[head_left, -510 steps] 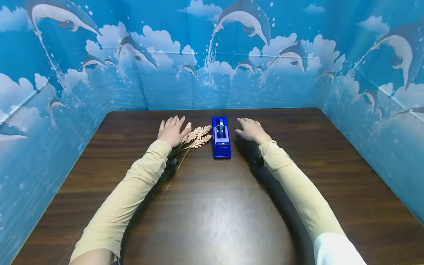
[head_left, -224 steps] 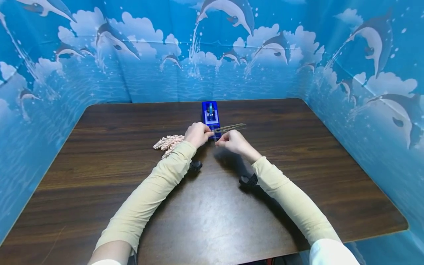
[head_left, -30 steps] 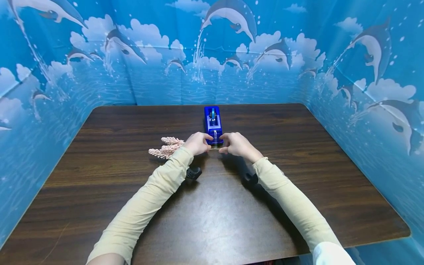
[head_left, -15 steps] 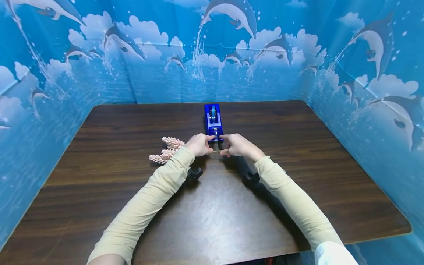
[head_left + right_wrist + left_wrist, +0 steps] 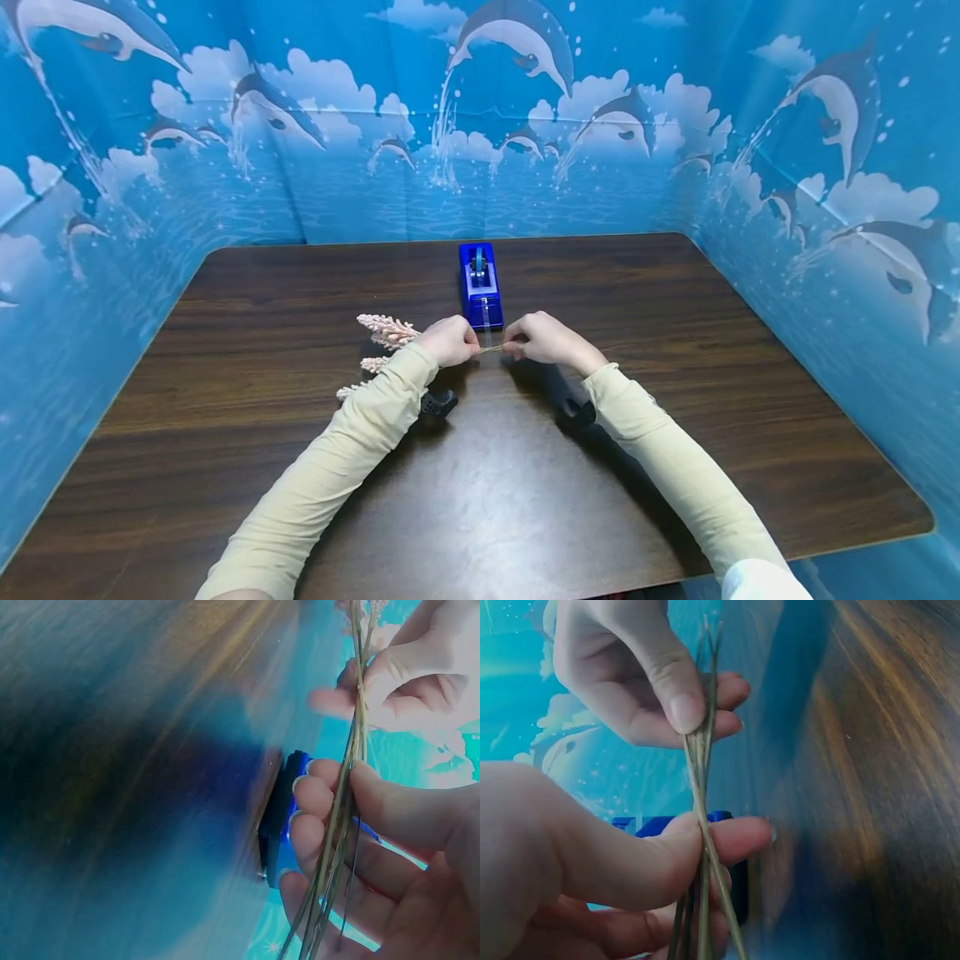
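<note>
A thin bundle of dried flower stems runs between my hands. My left hand pinches it between thumb and index finger on the flower side. Pale pink flower heads fan out left of that hand, partly hidden by the sleeve. My right hand pinches the stems farther along, its thumb against them in the right wrist view. Just beyond the hands stands a blue tape dispenser. A clear strip of tape appears to reach from its front toward the stems; whether it sticks to them, I cannot tell.
The dark wooden table has a rounded far edge close behind the dispenser. A blue dolphin-print curtain encloses the back and sides. Black wrist devices, such as the left one, hang under both wrists near the tabletop.
At first both hands were spread, with the flowers lying on the table. Half a second ago both index fingers reached to the dispenser's front; now they have drawn back onto the stems, and the flower heads have spread.
</note>
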Available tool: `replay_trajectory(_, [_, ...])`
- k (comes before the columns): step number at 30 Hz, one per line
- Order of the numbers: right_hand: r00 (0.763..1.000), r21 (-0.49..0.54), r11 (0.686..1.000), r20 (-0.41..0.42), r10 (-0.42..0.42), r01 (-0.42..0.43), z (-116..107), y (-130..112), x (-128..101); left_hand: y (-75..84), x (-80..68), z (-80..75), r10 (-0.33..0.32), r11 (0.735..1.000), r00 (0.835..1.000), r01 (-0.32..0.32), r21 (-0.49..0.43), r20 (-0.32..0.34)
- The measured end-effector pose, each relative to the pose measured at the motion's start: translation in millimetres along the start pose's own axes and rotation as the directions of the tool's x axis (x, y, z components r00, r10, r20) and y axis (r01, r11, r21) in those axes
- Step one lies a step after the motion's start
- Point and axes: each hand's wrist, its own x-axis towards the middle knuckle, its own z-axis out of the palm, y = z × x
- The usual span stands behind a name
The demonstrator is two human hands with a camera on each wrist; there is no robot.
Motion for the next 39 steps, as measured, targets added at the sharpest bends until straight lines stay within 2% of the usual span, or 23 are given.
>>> replay_trajectory(4, [1.000, -0.009, 1.000, -0.020, 0.019, -0.020, -1.8, -2.6, -0.3, 1.1, -2.3, -1.3, -0.016, 0.999, 0.998, 0.018, -0.030, 0.062])
replay_trajectory(6, [0.998, 0.003, 0.998, -0.018, 0.056, -0.056, -3.0, -4.1, -0.3, 1.6, -3.3, -1.0, -0.011, 0.999, 0.997, 0.015, -0.050, 0.081])
replay_trajectory(12, [0.996, 0.043, 0.995, 0.009, 0.091, -0.091, -4.3, -4.5, 1.8, 2.4, -4.4, -2.1, 0.042, 0.998, 0.997, -0.039, -0.039, 0.065])
replay_trajectory(19, [0.996, 0.026, 0.996, -0.032, 0.081, -0.080, -4.8, -5.6, 3.3, 2.4, -7.7, -7.6, -0.018, 0.995, 0.996, 0.026, -0.096, 0.089])
replay_trajectory(23, [0.996, 0.019, 0.997, -0.044, 0.075, -0.074, -3.6, -7.5, 2.4, 2.1, -9.8, -8.9, -0.035, 0.996, 0.999, 0.038, -0.085, 0.039])
replay_trajectory(31, [0.993, 0.024, 0.993, -0.019, 0.117, -0.116, -5.3, -9.5, 3.3, -1.3, -10.0, -9.6, 0.001, 0.999, 0.997, -0.004, -0.034, -0.077])
replay_trajectory(39, [0.994, 0.002, 0.994, 0.002, 0.106, -0.106, -10.0, -7.7, 4.5, -0.8, -8.2, -9.5, 0.029, 0.999, 0.993, -0.031, -0.016, -0.116])
